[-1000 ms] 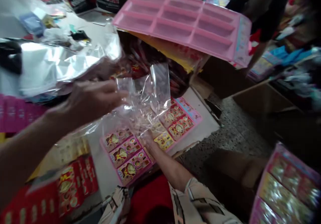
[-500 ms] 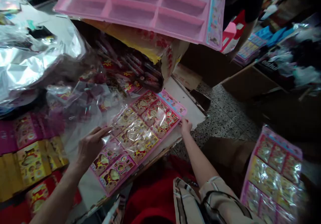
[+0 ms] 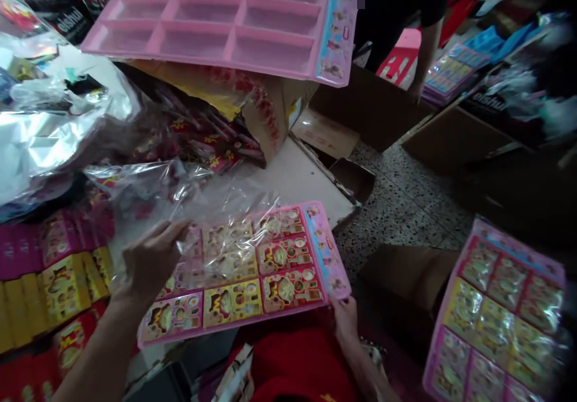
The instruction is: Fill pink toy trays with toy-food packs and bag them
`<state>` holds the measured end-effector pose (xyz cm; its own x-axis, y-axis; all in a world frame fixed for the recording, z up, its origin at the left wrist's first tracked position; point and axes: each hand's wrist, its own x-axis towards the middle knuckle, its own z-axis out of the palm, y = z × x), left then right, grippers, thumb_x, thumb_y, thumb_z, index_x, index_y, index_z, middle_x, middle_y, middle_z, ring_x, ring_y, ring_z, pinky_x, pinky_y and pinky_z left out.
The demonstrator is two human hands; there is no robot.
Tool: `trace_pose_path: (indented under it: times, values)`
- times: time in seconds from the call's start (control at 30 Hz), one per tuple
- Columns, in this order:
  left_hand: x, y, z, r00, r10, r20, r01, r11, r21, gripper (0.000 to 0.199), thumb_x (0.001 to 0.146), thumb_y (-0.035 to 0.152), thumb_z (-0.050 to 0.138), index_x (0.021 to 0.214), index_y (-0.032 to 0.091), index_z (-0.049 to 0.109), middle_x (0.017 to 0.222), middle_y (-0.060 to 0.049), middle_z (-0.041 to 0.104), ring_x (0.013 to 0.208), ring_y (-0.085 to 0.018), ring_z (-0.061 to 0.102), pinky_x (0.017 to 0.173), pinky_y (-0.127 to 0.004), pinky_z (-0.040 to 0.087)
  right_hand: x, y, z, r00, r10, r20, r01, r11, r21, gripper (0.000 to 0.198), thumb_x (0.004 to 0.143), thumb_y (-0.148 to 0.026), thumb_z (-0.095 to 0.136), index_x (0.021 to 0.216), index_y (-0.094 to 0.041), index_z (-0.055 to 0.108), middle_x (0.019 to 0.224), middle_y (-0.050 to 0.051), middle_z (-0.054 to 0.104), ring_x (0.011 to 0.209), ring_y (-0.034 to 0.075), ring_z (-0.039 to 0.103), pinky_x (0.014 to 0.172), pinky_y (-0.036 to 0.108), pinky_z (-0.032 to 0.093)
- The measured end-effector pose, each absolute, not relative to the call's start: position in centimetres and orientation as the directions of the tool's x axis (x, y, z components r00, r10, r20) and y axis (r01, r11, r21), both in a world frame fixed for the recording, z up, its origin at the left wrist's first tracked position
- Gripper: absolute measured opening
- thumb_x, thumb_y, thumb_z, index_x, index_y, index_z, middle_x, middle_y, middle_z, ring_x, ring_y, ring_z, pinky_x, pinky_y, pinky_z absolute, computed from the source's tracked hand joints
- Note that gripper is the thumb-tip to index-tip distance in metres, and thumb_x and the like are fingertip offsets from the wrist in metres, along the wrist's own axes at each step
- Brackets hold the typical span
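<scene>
A pink compartment tray (image 3: 336,264) filled with small purple, yellow and red printed packs lies tilted in front of me, partly under a clear plastic bag (image 3: 189,194). My left hand (image 3: 155,258) is closed on the bag's film above the tray's left part. At the lower right corner, my right hand (image 3: 345,318) grips the tray's rim, with its fingers partly hidden beneath. Above the film, the printed packs in the right column show uncovered.
An unfilled pink tray (image 3: 202,44) rests on a cardboard box (image 3: 274,110). Stacked packs (image 3: 63,285) stand at left beside silvery film (image 3: 63,131). A wrapped filled tray (image 3: 496,312) is at right. Another person's arm (image 3: 430,47) reaches down beyond a carton (image 3: 374,107).
The filled tray has turned so its header end points right, toward me. The clear film has slid left off its right part. My right hand has moved down with the corner.
</scene>
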<state>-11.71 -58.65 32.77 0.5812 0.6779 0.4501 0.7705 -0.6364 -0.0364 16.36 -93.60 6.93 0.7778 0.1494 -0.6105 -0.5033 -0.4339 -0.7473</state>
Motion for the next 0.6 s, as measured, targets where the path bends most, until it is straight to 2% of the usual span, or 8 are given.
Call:
trace_pose_path:
  times: [0.07, 0.13, 0.17, 0.23, 0.33, 0.43, 0.5, 0.6]
  values:
    - [-10.1, -60.1, 31.1, 0.580, 0.670, 0.464, 0.767, -0.641, -0.034, 0.024, 0.098, 0.028, 0.057, 0.113, 0.030, 0.076, 0.082, 0.001, 0.069, 0.070, -0.014, 0.060, 0.057, -0.026, 0.031, 17.1, -95.9, 6.9, 0.878, 0.190, -0.439, -0.241, -0.618, -0.749, 0.084, 0.061, -0.059, 0.071, 0.127, -0.011, 0.053, 0.116, 0.022, 0.067, 0.108, 0.038, 0.064, 0.091, 0.049, 0.054]
    - [-9.0, -61.4, 27.1, 0.552, 0.695, 0.460, 0.769, -0.638, 0.041, 0.027, 0.098, 0.027, 0.057, 0.119, 0.029, 0.075, 0.091, -0.002, 0.070, 0.079, -0.015, 0.062, 0.064, -0.026, 0.038, 18.6, -95.6, 6.6, 0.919, 0.334, -0.208, 0.107, -0.723, -0.683, 0.090, 0.073, -0.061, 0.062, 0.141, -0.004, 0.044, 0.141, 0.031, 0.052, 0.134, 0.042, 0.049, 0.110, 0.054, 0.042]
    - [-8.6, -62.0, 24.4, 0.543, 0.723, 0.428, 0.768, -0.633, 0.096, 0.028, 0.099, 0.027, 0.057, 0.120, 0.028, 0.074, 0.096, -0.004, 0.070, 0.084, -0.016, 0.063, 0.069, -0.026, 0.041, 19.4, -94.8, 6.3, 0.893, 0.424, -0.150, 0.235, -0.724, -0.648, 0.089, 0.079, -0.060, 0.057, 0.145, -0.002, 0.042, 0.147, 0.032, 0.047, 0.139, 0.042, 0.043, 0.115, 0.055, 0.037]
    - [-7.9, -62.8, 18.5, 0.553, 0.783, 0.285, 0.763, -0.613, 0.204, 0.031, 0.100, 0.026, 0.052, 0.123, 0.026, 0.073, 0.107, -0.008, 0.069, 0.093, -0.018, 0.064, 0.075, -0.026, 0.046, 20.6, -92.2, 5.6, 0.811, 0.555, -0.184, 0.343, -0.706, -0.620, 0.082, 0.086, -0.058, 0.051, 0.148, -0.005, 0.042, 0.149, 0.029, 0.047, 0.142, 0.040, 0.043, 0.118, 0.057, 0.032]
    - [-7.1, -63.8, 10.7, 0.576, 0.816, 0.052, 0.762, -0.558, 0.328, 0.041, 0.100, 0.020, 0.042, 0.135, 0.024, 0.065, 0.121, -0.011, 0.065, 0.104, -0.022, 0.063, 0.081, -0.030, 0.050, 20.8, -88.7, 4.6, 0.732, 0.533, -0.424, 0.200, -0.763, -0.614, 0.095, 0.079, -0.064, 0.065, 0.152, -0.009, 0.040, 0.144, 0.027, 0.054, 0.135, 0.043, 0.052, 0.115, 0.061, 0.034]
    - [-6.4, -64.5, 6.6, 0.586, 0.809, -0.042, 0.775, -0.544, 0.323, 0.048, 0.100, 0.018, 0.040, 0.144, 0.026, 0.057, 0.124, -0.012, 0.063, 0.106, -0.024, 0.061, 0.081, -0.033, 0.051, 19.1, -87.5, 4.3, 0.655, 0.460, -0.600, -0.085, -0.744, -0.663, 0.115, 0.054, -0.058, 0.090, 0.151, -0.015, 0.043, 0.130, 0.022, 0.067, 0.118, 0.042, 0.065, 0.104, 0.055, 0.048]
    - [-6.2, -64.4, 5.9, 0.606, 0.794, -0.052, 0.763, -0.562, 0.319, 0.048, 0.101, 0.021, 0.041, 0.146, 0.026, 0.055, 0.121, -0.012, 0.063, 0.104, -0.024, 0.061, 0.079, -0.032, 0.050, 17.3, -87.9, 5.0, 0.559, 0.490, -0.669, -0.290, -0.640, -0.711, 0.109, 0.047, -0.049, 0.095, 0.142, -0.019, 0.052, 0.118, 0.015, 0.074, 0.107, 0.037, 0.071, 0.095, 0.048, 0.056]
    - [-5.7, -61.7, 7.9, 0.724, 0.683, -0.095, 0.660, -0.647, 0.382, 0.043, 0.102, 0.026, 0.043, 0.141, 0.023, 0.060, 0.116, -0.012, 0.064, 0.097, -0.021, 0.062, 0.075, -0.028, 0.048, 14.6, -89.1, 7.4, 0.299, 0.614, -0.730, -0.565, -0.503, -0.654, 0.086, 0.054, -0.046, 0.094, 0.129, -0.017, 0.063, 0.114, 0.013, 0.076, 0.104, 0.034, 0.073, 0.094, 0.047, 0.058]
